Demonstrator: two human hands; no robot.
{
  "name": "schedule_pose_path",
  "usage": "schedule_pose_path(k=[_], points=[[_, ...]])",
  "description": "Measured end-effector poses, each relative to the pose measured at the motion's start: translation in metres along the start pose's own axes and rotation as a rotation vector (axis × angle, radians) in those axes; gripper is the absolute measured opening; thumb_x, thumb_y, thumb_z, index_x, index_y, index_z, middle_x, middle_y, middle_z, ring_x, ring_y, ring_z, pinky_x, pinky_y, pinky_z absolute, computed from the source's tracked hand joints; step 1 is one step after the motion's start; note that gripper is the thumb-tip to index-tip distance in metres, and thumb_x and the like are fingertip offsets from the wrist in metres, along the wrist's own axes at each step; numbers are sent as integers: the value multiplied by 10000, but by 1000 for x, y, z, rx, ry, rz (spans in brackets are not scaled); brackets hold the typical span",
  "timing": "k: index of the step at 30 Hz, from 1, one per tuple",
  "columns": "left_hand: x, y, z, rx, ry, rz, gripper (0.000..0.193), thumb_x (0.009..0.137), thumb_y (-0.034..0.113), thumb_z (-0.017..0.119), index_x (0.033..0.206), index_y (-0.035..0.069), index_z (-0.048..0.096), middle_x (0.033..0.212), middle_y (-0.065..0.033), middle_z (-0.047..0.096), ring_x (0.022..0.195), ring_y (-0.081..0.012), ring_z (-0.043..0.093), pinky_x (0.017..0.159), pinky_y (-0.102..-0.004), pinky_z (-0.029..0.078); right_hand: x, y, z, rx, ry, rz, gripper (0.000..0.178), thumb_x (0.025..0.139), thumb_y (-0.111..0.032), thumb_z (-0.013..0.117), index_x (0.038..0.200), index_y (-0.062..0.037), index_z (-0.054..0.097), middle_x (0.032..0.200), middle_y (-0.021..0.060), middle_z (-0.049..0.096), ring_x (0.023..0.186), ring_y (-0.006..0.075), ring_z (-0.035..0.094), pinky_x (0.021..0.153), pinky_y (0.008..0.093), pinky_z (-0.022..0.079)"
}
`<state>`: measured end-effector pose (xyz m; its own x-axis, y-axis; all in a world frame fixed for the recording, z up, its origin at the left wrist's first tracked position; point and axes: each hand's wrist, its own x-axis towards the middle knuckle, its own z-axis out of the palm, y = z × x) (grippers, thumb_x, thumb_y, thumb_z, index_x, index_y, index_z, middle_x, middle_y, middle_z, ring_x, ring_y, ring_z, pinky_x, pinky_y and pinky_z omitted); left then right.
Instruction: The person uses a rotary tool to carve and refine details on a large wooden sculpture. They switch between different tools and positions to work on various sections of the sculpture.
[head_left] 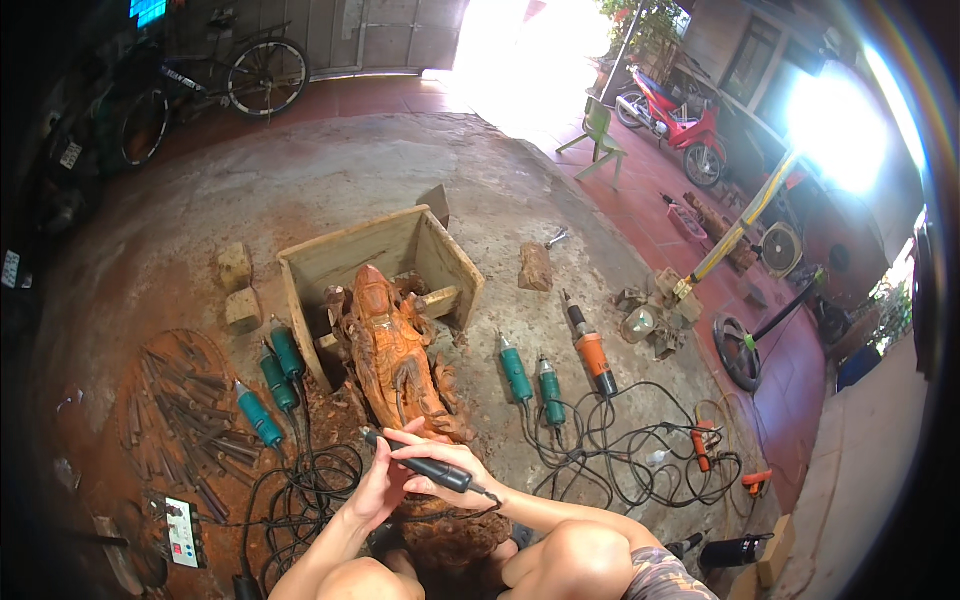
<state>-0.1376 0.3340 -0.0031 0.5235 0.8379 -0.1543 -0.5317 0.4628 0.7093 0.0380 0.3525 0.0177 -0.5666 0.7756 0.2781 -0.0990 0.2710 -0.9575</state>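
Note:
Both of my hands are closed around a black pen-shaped rotary carving tool [440, 472] with a greenish front end. My right hand [458, 456] wraps its fingers over the body, and my left hand [372, 495] pinches the front part with thumb and fingers. A cord leaves the tool's rear end beside my right wrist. Just beyond my hands lies a carved reddish-orange wooden figure [378, 350], its far end propped in an open wooden box [445, 255] with a crossbar. My hands hide the figure's near part; whether the tool's tip touches the wood I cannot tell.
Green rotary tools [278, 380] and a pile of carving bits [180, 410] lie left, near a white power strip [181, 530]. More green tools [515, 372], an orange one [592, 355] and tangled cords [600, 450] lie right. A lit lamp [835, 130] stands far right.

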Motion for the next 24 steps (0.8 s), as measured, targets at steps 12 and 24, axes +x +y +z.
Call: schedule_pose_path(k=[12,24], points=[[0,-14,28,-51,22,64,711,1049,554,337,1566,74,245,1539,-142,411,1380,-260,452,1151,-400,361,-22,-16,-8,-90,86,-15,567,852,-128,785,1362,-33,556,1455,142,536,1248,235,598,1049,369,488],[-10,-17,24,271,353,361,658,1076,456,290,1373,-83,523,1356,-231,583,1256,-287,567,1093,-410,419,-31,-1,-9,642,-57,528,418,1039,-252,563,1406,-71,477,1009,33,654,850,96,587,760,263,483]])
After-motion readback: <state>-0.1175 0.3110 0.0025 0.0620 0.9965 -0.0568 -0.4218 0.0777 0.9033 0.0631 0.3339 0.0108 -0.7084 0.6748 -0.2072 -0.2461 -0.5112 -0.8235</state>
